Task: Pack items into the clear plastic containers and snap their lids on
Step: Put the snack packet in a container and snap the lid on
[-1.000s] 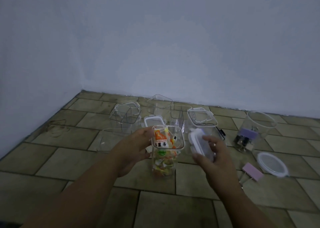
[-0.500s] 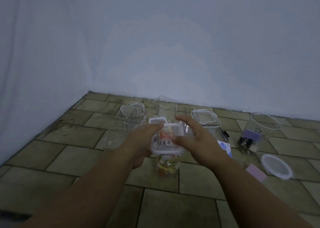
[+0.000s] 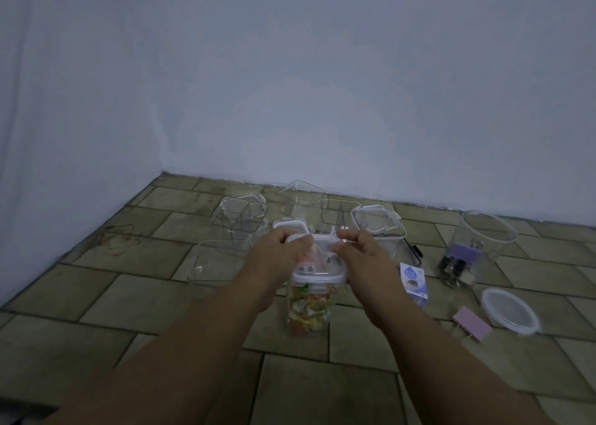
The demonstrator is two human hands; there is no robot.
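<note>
I see the left hand (image 3: 274, 258) gripping the square lid (image 3: 322, 274) at nine o'clock; right hand (image 3: 366, 263) grips at three; candy jar (image 3: 308, 311) sits underneath.

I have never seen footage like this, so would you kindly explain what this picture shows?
There is no machine here: a person works with their bare left hand and right hand. The single camera sits on their head, looking forward and down, so the arms reach in from the bottom edge. On the tiled floor stand several empty clear containers. In the middle is a tall container full of colourful wrapped sweets, with a lid on top. Each hand grips one side of that lid. To the right are a round tub with clips inside, a loose round lid, a pink clip and a small box.
</note>
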